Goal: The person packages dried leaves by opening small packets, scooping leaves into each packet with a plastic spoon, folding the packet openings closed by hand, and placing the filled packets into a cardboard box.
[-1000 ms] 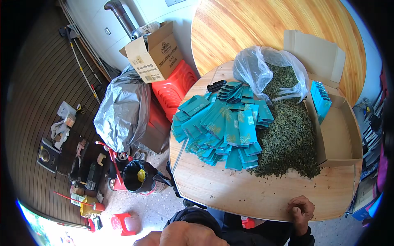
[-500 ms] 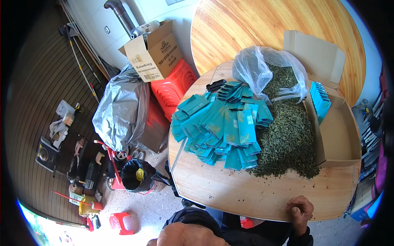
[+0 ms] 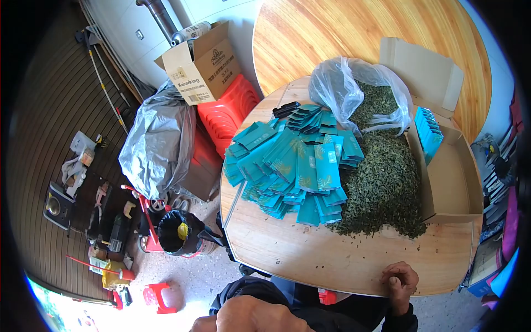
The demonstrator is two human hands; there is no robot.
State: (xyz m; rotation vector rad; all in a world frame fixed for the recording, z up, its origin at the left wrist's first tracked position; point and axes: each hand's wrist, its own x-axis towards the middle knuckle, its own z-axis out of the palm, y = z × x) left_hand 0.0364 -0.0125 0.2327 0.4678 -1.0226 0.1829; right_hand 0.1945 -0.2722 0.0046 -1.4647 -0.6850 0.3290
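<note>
My right hand (image 3: 400, 283) rests at the table's near edge with fingers curled toward the thumb; nothing shows in it. Large and close to the camera, my left hand (image 3: 257, 316) is at the bottom, its knuckles up and fingertips out of sight. Many teal packets (image 3: 316, 166) lie heaped on the wooden table (image 3: 298, 255). Beside them is a pile of dried green leaves (image 3: 381, 185), with more inside an open clear plastic bag (image 3: 334, 91). An open cardboard box (image 3: 456, 182) at the right holds a row of upright teal packets (image 3: 429, 133).
A black object (image 3: 286, 109) lies behind the packets. Left of the table are red stacked stools (image 3: 224, 116), a carton (image 3: 202, 72), a grey plastic cover (image 3: 157, 138) and a black-lined bin (image 3: 178, 232). A round wooden tabletop (image 3: 332, 33) stands behind.
The whole view has shifted slightly, moving the table and objects a little left and up. My right hand keeps its curled pose at the table edge.
</note>
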